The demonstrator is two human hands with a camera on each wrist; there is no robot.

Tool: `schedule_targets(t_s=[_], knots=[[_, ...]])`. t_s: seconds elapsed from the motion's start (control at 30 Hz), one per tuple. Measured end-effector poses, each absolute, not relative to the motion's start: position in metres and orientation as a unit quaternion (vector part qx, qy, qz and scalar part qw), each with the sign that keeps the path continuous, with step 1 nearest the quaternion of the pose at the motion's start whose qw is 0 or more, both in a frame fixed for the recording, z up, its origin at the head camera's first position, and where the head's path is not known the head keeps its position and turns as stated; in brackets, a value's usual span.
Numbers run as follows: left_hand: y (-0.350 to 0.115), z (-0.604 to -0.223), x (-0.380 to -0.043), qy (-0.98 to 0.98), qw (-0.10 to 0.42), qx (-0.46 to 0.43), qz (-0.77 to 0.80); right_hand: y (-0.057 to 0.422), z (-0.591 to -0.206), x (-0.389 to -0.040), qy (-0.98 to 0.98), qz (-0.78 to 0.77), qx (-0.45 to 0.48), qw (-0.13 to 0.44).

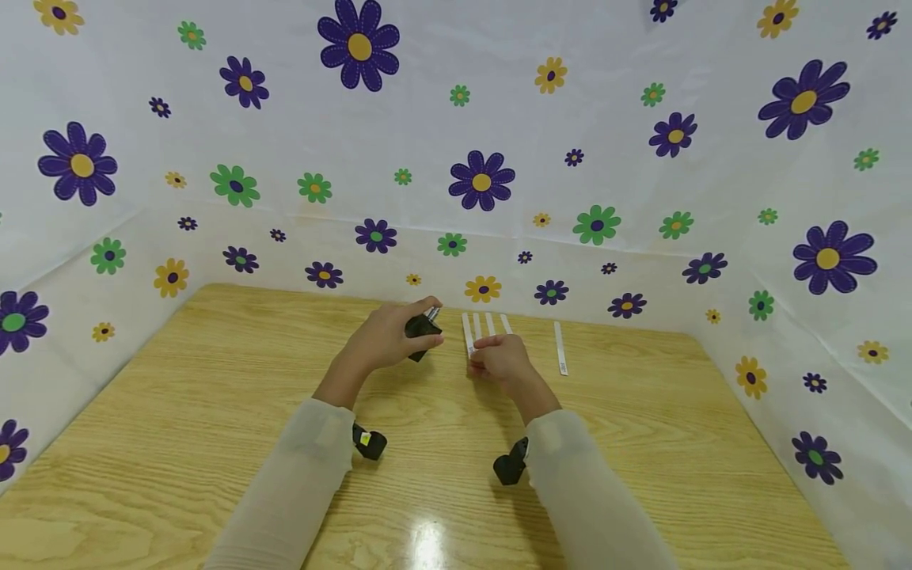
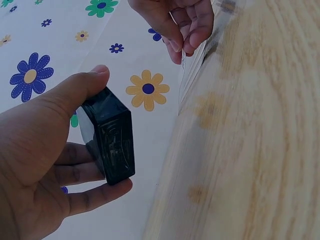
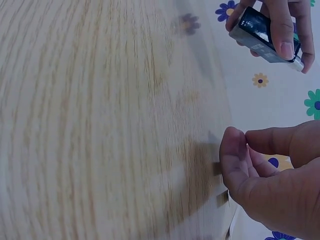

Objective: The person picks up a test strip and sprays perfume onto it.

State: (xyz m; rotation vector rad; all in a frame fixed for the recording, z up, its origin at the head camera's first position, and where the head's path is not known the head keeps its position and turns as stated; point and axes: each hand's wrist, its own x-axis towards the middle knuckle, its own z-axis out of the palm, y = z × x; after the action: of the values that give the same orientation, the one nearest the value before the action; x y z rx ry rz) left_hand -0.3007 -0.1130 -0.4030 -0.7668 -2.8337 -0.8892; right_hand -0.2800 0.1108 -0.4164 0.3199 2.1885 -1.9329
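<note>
My left hand grips a dark glass perfume bottle above the table, tilted, with fingers on opposite sides of it. A silvery neck shows at its upper end in the head view, and a pale label on one face in the right wrist view. To its right, my right hand pinches the near end of a white paper strip between thumb and fingertips. Several more white paper strips lie side by side just beyond that hand, which partly covers them.
Apart from the row, another paper strip with small print at its near end lies to the right. The wooden table ends at a white flowered cloth hanging at the back and both sides. Black wrist cameras sit under both sleeves.
</note>
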Motion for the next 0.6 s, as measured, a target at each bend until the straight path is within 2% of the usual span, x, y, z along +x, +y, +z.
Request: schedule_targets(t_s=[0.6], knots=[[-0.112, -0.4021, -0.2993, -0.924, 0.027, -0.247, -0.29, 0.1137, -0.4216, -0.2812, 0.733, -0.66, 0.116, 0.117]])
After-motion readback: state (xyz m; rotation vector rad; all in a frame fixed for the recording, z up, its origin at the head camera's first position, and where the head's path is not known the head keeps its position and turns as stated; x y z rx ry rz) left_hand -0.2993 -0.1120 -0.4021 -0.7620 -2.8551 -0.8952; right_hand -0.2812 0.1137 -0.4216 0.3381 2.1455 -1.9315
